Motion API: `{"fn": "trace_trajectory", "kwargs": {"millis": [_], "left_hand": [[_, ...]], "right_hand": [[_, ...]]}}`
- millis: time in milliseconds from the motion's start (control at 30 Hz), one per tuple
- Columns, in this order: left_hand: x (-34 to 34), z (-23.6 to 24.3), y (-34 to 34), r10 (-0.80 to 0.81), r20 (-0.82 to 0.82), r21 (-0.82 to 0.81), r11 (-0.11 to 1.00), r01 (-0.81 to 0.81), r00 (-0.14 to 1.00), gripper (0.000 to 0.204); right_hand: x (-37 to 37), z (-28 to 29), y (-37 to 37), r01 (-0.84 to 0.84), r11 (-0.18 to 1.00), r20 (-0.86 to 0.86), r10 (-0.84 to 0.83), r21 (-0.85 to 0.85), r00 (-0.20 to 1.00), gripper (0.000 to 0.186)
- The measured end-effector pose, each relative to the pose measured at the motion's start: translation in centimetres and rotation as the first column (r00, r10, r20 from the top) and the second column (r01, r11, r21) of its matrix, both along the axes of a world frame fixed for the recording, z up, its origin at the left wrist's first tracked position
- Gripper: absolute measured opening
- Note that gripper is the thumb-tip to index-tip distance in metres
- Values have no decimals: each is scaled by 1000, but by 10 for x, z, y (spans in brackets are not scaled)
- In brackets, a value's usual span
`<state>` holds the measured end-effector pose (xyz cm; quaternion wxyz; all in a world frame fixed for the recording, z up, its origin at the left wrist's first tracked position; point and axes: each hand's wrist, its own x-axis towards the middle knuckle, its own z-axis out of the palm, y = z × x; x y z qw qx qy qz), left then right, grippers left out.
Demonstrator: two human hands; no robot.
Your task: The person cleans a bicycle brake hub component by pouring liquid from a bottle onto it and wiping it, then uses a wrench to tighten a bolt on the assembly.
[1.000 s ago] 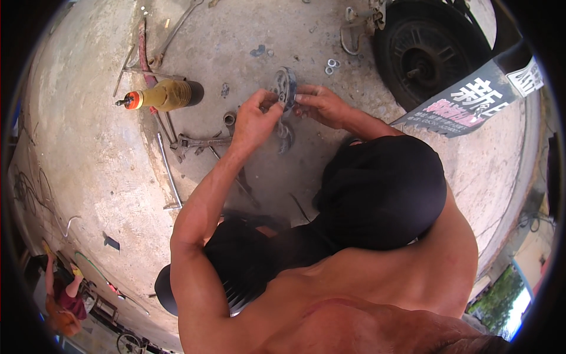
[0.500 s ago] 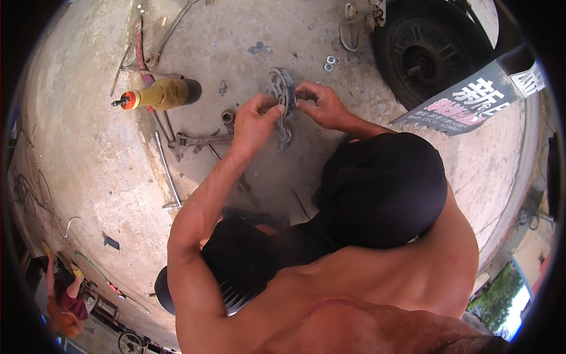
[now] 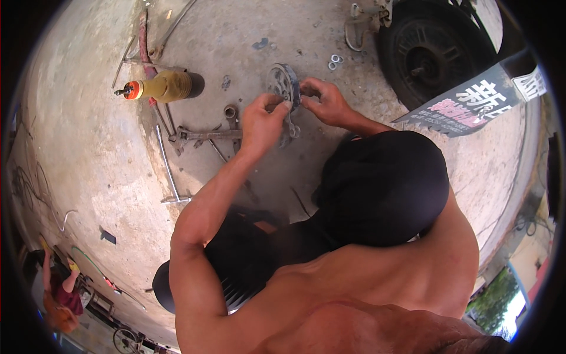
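Between my hands is a round grey metal brake plate (image 3: 279,80) with a dark rim and a lever arm (image 3: 292,127) hanging below it. It is tilted, its open face turned toward my left. My left hand (image 3: 263,123) is closed in a pinch at the plate's lower face, near the top of the lever. On the other side, the thumb and fingers of my right hand (image 3: 328,106) grip the rim. What exactly lies under the fingertips is hidden.
Wrenches (image 3: 206,135) and a T-handle bar (image 3: 168,165) lie on the concrete floor at left, beside a yellowish bottle (image 3: 168,86) with a red cap. Several metal rings (image 3: 335,61) are near a black wheel (image 3: 427,59) and a mud flap (image 3: 463,103). Another person (image 3: 62,295) is at far lower left.
The brake plate has turned slightly, so more of its open face shows. My left hand has shifted a little to the right with it; both hands keep their grip.
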<state>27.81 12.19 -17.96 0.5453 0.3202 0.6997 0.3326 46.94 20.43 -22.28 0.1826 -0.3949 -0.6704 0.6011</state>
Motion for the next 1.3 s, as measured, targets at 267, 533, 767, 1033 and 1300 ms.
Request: {"fn": "trace_trajectory", "kwargs": {"millis": [267, 533, 767, 1033, 1300], "left_hand": [[6, -20, -11, -27, -224, 314, 944, 99, 974, 26], [-8, -13, -4, -4, 28, 132, 991, 0, 1000, 28], [-14, -10, 2, 34, 152, 121, 991, -52, 988, 26], [-16, -26, -5, 16, 256, 73, 997, -36, 967, 27], [-13, -18, -2, 19, 186, 117, 992, -42, 982, 31]], "right_hand": [[7, -8, 3, -9, 989, 38, 15, -147, 999, 23], [-4, -10, 0, 95, 924, -187, -174, -369, 967, 24], [-5, -2, 12, -71, 971, 4, 74, -229, 997, 19], [0, -2, 8, -194, 913, 62, 184, 360, 981, 15], [-1, -9, 20, -199, 903, -123, 164, -381, 979, 26]]}}
